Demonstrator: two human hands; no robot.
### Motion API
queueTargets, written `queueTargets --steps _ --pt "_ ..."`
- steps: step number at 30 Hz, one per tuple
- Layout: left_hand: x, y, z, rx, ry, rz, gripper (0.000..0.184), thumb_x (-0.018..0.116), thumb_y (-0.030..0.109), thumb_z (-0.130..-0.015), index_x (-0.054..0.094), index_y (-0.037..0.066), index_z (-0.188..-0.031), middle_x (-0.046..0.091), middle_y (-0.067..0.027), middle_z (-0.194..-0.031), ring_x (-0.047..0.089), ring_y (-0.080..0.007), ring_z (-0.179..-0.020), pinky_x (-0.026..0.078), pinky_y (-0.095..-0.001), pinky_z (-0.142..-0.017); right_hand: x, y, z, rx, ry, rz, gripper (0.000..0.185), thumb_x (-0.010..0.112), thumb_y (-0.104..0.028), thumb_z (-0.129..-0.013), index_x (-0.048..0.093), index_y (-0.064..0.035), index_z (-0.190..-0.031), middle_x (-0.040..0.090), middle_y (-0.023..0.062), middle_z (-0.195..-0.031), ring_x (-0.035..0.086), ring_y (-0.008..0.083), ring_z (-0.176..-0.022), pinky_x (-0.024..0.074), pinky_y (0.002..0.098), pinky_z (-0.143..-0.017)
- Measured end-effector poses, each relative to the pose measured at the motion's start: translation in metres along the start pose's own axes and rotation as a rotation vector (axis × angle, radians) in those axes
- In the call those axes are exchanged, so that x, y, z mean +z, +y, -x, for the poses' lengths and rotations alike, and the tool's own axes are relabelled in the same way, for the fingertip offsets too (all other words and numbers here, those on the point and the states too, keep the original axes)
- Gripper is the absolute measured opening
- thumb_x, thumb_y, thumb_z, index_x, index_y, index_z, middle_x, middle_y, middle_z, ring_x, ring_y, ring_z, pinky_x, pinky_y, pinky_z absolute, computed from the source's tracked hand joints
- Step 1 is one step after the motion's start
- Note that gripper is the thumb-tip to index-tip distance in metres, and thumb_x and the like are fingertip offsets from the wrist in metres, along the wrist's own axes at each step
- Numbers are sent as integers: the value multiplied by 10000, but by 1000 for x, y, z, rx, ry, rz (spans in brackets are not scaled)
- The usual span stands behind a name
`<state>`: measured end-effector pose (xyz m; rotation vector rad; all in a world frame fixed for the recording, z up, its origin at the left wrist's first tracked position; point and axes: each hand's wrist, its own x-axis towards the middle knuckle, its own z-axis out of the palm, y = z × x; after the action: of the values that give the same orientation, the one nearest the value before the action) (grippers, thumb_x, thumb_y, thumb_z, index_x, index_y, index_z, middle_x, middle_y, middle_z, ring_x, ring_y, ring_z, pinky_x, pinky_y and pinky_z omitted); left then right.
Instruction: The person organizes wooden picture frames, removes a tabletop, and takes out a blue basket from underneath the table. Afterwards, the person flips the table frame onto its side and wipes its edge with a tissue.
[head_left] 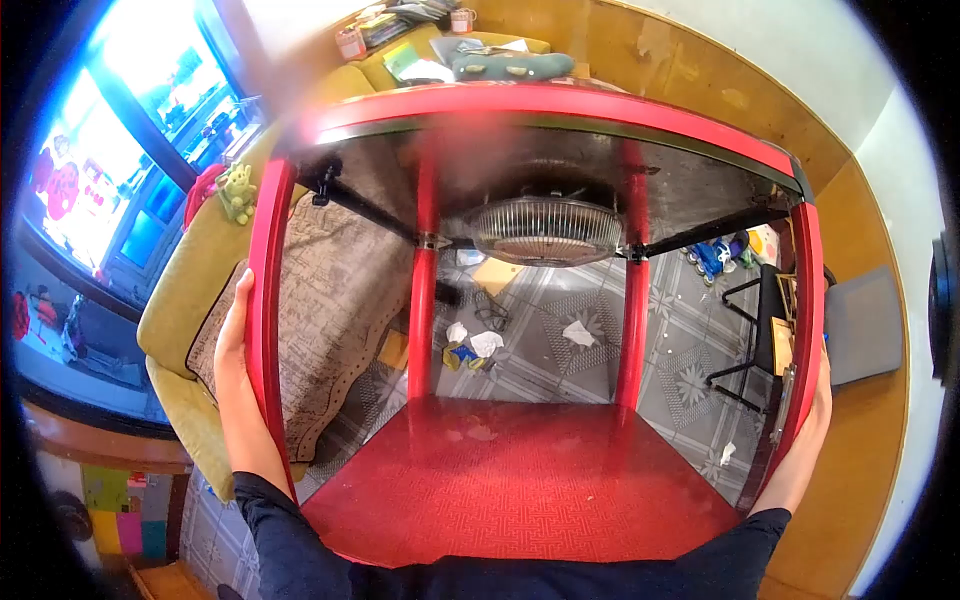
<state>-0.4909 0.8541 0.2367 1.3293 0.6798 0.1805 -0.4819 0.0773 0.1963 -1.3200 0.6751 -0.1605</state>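
Close in front of me is a red heating table, tilted so that its dark underside faces me. A round heater with a wire guard is fixed under its top, between red legs. A red patterned panel of the table lies against my dark clothing. My left hand is on the left red side of the frame, its fingers partly hidden behind the edge. On the opposite side, my right hand holds the right edge, with most of its fingers out of sight.
A yellow-green sofa with a patterned cover stands left, near a bright window. Crumpled white paper lies on the grey tiled floor. At right are a black-framed chair and blue roller skates.
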Motion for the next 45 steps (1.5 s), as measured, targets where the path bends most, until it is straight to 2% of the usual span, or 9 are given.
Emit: queueTargets --steps 13,18,25,28,31,34,37,41,45 --pt "6 2 -15 37 24 -44 525 646 527 -720 586 118 -1043 587 24 -820 511 -76 -676 426 -230 -603 13 -4 -21 -1 -23 48 217 471 -298 -867 571 -107 -848 565 12 -610 516 120 -456 430 255 -407" --pt "6 1 -31 25 43 -45 480 648 517 -723 605 98 -953 589 18 -764 522 -91 -617 424 -209 -539 22 -5 -26 15 -33 59 215 467 -293 -867 572 -106 -846 566 14 -612 516 121 -459 431 257 -409" --pt "17 5 -35 72 50 -38 520 664 520 -706 604 92 -994 596 -11 -805 526 -92 -645 433 -218 -564 30 -7 -34 27 -44 74 214 462 -287 -868 573 -106 -844 568 16 -615 517 122 -463 431 259 -413" --pt "17 8 -41 21 43 -101 537 667 525 -699 602 91 -1009 599 -17 -832 529 -93 -665 436 -224 -576 31 -6 -34 33 -49 76 213 460 -285 -868 573 -106 -843 569 17 -617 517 123 -465 431 260 -414" --pt "22 6 -49 40 54 -74 541 665 534 -695 604 95 -1004 600 -10 -801 526 -89 -636 433 -218 -561 30 -8 -35 31 -45 74 213 458 -282 -869 574 -105 -842 569 19 -618 518 124 -467 432 261 -415" --pt "27 8 -47 27 39 -120 509 642 557 -702 618 103 -929 580 15 -696 483 -76 -528 397 -206 -482 30 -7 -34 31 -46 72 212 456 -279 -869 574 -105 -841 570 20 -619 518 124 -469 432 262 -417" --pt "25 9 -51 -32 17 -139 507 633 566 -705 617 106 -918 577 18 -692 479 -71 -524 389 -207 -470 28 -7 -35 38 -46 68 212 453 -277 -869 574 -105 -840 571 21 -621 518 125 -471 432 263 -418" --pt "30 9 -54 28 -5 -110 497 646 556 -699 616 112 -920 581 20 -699 488 -74 -537 391 -205 -474 27 -6 -33 37 -42 62 211 450 -273 -869 575 -105 -839 572 22 -623 519 125 -473 432 264 -420" --pt "22 5 -64 -32 -29 -77 522 655 560 -688 613 112 -955 596 17 -745 493 -89 -568 399 -218 -509 28 -6 -35 48 -43 69 211 447 -269 -870 575 -104 -838 573 24 -624 519 126 -476 433 265 -422"
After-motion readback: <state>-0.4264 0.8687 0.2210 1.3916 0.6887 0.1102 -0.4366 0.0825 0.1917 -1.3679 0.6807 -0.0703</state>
